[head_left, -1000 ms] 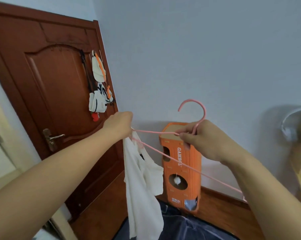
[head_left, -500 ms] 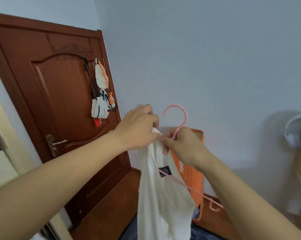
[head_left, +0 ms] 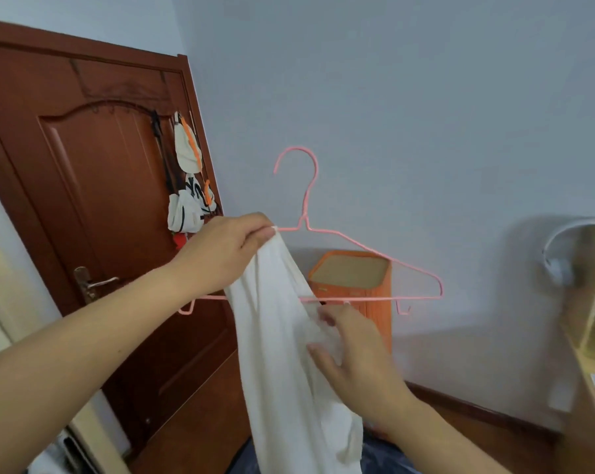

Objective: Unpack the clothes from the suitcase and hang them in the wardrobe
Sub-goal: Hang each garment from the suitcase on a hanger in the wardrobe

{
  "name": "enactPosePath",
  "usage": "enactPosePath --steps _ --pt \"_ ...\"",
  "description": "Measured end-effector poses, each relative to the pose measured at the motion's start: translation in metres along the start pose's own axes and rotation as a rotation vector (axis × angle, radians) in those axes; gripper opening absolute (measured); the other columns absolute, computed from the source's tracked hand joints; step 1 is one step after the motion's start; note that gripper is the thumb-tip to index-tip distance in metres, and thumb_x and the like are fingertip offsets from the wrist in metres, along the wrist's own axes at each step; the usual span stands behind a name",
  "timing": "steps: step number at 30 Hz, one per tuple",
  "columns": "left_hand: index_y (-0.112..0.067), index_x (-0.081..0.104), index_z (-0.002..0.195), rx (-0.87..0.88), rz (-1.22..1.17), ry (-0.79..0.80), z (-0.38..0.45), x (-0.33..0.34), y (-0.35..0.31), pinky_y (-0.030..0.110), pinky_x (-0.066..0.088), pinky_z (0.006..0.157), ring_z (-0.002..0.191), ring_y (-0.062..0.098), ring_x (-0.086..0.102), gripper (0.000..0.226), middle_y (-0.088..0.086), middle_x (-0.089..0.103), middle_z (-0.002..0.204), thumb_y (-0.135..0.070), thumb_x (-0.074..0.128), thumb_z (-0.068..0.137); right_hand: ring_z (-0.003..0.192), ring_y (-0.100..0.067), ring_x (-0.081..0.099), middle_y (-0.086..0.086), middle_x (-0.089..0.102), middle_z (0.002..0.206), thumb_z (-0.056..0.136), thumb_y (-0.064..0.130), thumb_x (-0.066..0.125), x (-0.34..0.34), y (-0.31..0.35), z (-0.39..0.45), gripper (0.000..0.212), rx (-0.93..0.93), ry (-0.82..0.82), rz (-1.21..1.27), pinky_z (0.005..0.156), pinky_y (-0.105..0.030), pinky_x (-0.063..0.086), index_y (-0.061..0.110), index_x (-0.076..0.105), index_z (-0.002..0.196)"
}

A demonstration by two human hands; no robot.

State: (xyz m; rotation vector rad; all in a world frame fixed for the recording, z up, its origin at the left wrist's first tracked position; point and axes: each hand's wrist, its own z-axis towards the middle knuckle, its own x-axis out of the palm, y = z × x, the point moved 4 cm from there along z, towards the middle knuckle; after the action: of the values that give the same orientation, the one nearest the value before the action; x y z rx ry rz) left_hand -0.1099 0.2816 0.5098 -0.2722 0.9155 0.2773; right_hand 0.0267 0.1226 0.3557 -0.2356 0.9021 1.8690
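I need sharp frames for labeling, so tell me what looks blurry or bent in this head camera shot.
Head view: the right hand is motion-smeared against the white garment; the left hand and pink hanger look sharper; wide-angle distortion tilts the door; soft shadows lie on the wall.

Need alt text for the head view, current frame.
A person's left hand pinches a white garment against a pink wire hanger held up in the air, while the right hand tugs the cloth below. A brown door and orange box stand behind.
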Motion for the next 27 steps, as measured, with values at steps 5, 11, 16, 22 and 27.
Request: enactPosePath --steps 5,11,16,22,27 --pt "-0.025 0.063 0.09 -0.078 0.014 -0.051 -0.023 -0.022 0.034 0.044 0.051 0.067 0.071 0.019 0.062 0.034 0.0 0.065 0.073 -0.05 0.045 0.104 0.102 0.002 0.056 0.017 0.066 0.101 0.093 0.024 0.056 0.048 -0.053 -0.017 0.015 0.022 0.507 -0.098 0.122 -0.042 0.02 0.035 0.055 0.103" --pt "-0.026 0.036 0.061 -0.165 0.177 -0.084 -0.099 -0.038 0.115 0.036 0.036 0.051 0.05 0.011 0.047 0.052 -0.004 0.044 0.05 -0.065 0.033 0.097 0.096 -0.022 0.068 0.002 0.072 0.111 0.069 0.003 0.044 0.003 -0.051 0.016 0.059 -0.368 0.313 -0.318 0.076 -0.032 0.058 0.023 0.068 0.119" --pt "-0.022 0.048 0.063 0.008 0.439 -0.071 -0.15 -0.063 0.168 0.028 0.035 0.046 0.049 0.025 0.057 0.062 -0.005 0.052 0.052 -0.059 0.021 0.105 0.083 -0.025 0.065 -0.003 0.07 0.092 0.069 0.001 0.041 0.029 -0.021 0.065 0.049 -0.604 0.413 -0.464 0.059 -0.037 0.055 0.014 0.073 0.105" --pt "-0.025 0.046 0.068 0.026 0.522 -0.037 -0.19 -0.071 0.234 0.025 0.026 0.048 0.05 0.022 0.059 0.059 -0.005 0.055 0.055 -0.063 0.018 0.103 0.075 -0.03 0.058 -0.005 0.058 0.081 0.074 0.003 0.04 0.107 0.07 0.133 0.024 -0.57 0.185 -0.239 0.06 -0.04 0.05 0.008 0.062 0.081" --pt "-0.023 0.054 0.075 -0.169 0.325 -0.182 -0.203 -0.095 0.277 0.031 0.031 0.054 0.058 0.017 0.054 0.067 -0.006 0.057 0.06 -0.077 0.02 0.095 0.118 -0.013 0.049 0.002 0.053 0.124 0.099 0.025 0.054 0.179 0.121 0.169 0.021 -0.313 0.289 -0.058 0.104 -0.028 0.038 0.02 0.056 0.12"
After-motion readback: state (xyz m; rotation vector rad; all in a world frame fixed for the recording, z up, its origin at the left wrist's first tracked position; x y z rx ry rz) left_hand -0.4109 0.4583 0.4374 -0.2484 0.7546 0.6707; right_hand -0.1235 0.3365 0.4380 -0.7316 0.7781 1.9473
